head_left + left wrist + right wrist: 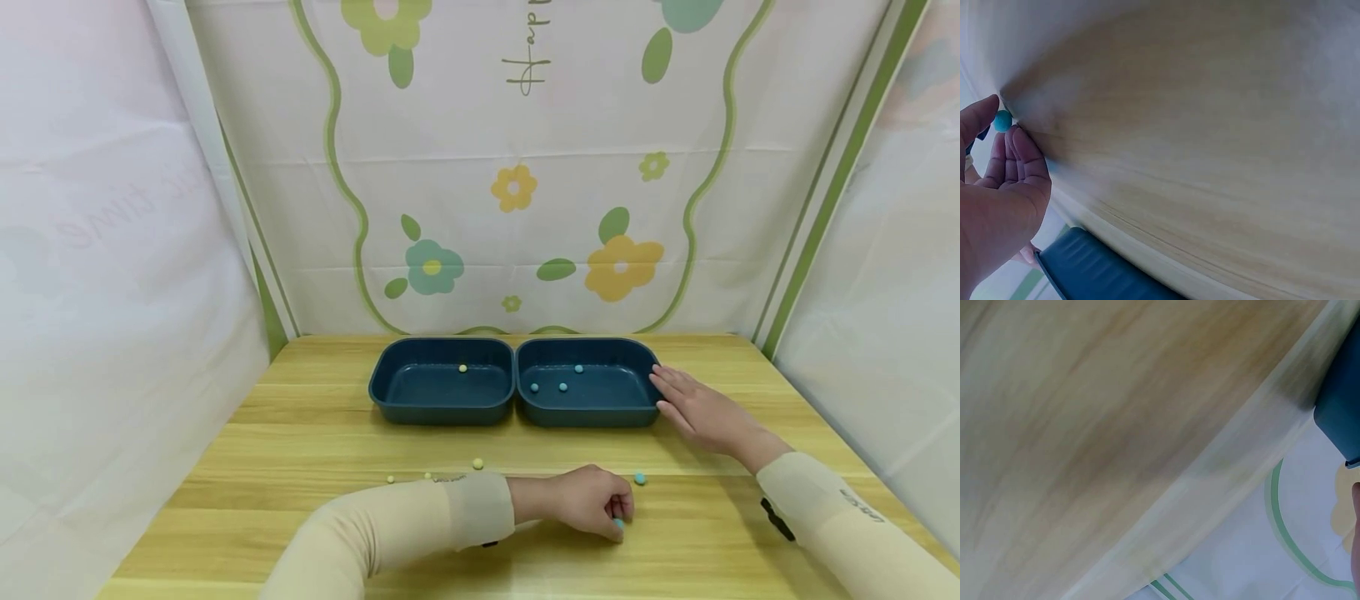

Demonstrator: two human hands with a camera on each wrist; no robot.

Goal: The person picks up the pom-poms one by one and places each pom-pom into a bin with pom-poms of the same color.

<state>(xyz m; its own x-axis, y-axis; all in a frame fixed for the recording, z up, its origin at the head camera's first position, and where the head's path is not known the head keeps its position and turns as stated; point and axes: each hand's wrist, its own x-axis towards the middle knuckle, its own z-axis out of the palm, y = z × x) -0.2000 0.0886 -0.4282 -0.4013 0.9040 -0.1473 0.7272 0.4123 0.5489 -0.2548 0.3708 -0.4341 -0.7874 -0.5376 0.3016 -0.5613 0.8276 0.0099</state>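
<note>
My left hand (585, 500) is low over the table, its thumb and fingertips closing on a small blue ball (1003, 121). A second blue ball (640, 478) lies on the wood just beyond those fingers. My right hand (701, 412) rests its straight fingers against the right end of the right dark blue tray (585, 417); only a sliver of a finger (1356, 531) shows in the right wrist view. Several blue balls, one of them near the back wall (578, 368), lie in that tray.
A matching left tray (442, 414) stands beside it with one yellow ball (462, 368) inside. A yellow ball (477, 463) and smaller yellow ones (390, 479) lie in front, near the left sleeve (420, 517). Printed cloth (450, 192) walls the table's back and sides.
</note>
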